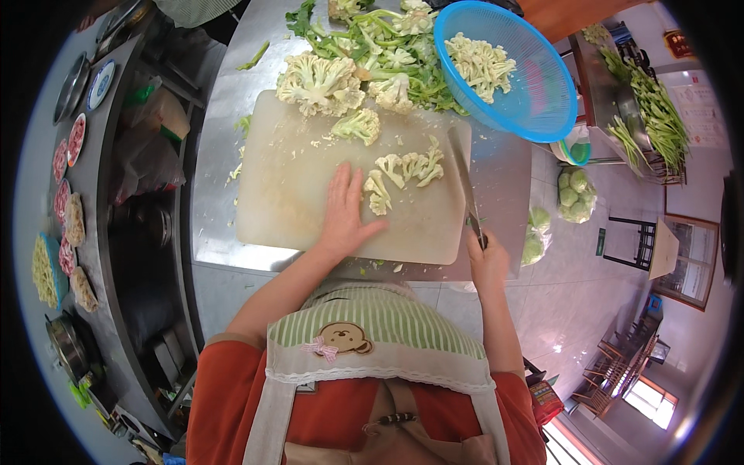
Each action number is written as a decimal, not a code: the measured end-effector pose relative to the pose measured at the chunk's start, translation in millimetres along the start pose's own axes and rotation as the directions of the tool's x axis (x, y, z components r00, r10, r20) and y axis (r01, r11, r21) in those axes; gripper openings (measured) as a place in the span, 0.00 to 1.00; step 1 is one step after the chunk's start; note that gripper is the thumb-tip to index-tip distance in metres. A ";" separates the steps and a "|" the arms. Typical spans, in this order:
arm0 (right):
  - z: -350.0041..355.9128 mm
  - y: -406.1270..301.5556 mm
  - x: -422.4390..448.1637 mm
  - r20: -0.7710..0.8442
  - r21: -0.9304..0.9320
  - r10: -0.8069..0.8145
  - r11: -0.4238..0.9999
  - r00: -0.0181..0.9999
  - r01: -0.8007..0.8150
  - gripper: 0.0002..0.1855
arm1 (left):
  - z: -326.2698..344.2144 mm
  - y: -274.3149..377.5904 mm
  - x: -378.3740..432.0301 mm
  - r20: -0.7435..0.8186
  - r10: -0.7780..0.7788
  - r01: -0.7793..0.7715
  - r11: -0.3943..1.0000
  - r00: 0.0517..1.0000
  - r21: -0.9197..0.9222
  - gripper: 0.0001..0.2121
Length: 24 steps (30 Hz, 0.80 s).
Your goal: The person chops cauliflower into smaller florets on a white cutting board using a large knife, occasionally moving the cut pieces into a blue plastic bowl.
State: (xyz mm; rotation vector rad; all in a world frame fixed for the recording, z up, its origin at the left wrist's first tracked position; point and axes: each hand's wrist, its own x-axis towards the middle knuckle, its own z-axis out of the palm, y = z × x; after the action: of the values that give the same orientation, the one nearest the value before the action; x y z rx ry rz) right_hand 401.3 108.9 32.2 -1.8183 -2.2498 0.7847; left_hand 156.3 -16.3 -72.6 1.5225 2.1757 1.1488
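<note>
My left hand (347, 212) lies flat on the white plastic cutting board (285, 192), fingers spread, holding nothing. Just right of its fingertips are several cut cauliflower florets (401, 170). My right hand (487, 256) grips the handle of a kitchen knife (463, 168), whose blade lies along the board's right edge. Beyond my left hand, a smaller cauliflower piece (357, 126) rests on the board. A large cauliflower chunk (319, 84) sits at the board's far edge, with another piece (392, 93) beside it. The tilted blue plastic colander (540, 87) holds cut florets (479, 65).
Cauliflower leaves and stalks (383, 46) are heaped beyond the board on the metal table (218, 145). At left stands a metal counter (107, 192) with plates of meat (75, 139). Bagged round green vegetables (576, 195) lie at right. Part of another person (195, 10) shows at top left.
</note>
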 end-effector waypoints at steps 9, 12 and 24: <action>-0.4 4.6 -1.0 0.328 0.287 0.060 0.945 0.943 -0.159 0.19 | 13.6 33.1 41.4 0.082 -0.050 0.042 0.994 0.995 0.097 0.51; -4.9 14.8 3.6 0.476 0.465 0.120 0.806 0.871 -0.365 0.17 | 17.0 44.1 51.6 0.095 -0.063 0.047 0.984 0.993 0.170 0.50; 34.6 26.1 11.5 0.723 0.551 0.078 0.533 0.686 -0.642 0.14 | 25.0 61.1 71.9 0.015 -0.146 0.139 0.965 0.989 0.223 0.41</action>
State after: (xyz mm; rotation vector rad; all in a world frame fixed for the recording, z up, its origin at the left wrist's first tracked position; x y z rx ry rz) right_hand 406.4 112.6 -12.2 -1.6817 -1.1980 2.3288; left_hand 182.3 67.0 -28.9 1.4265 2.4148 0.8561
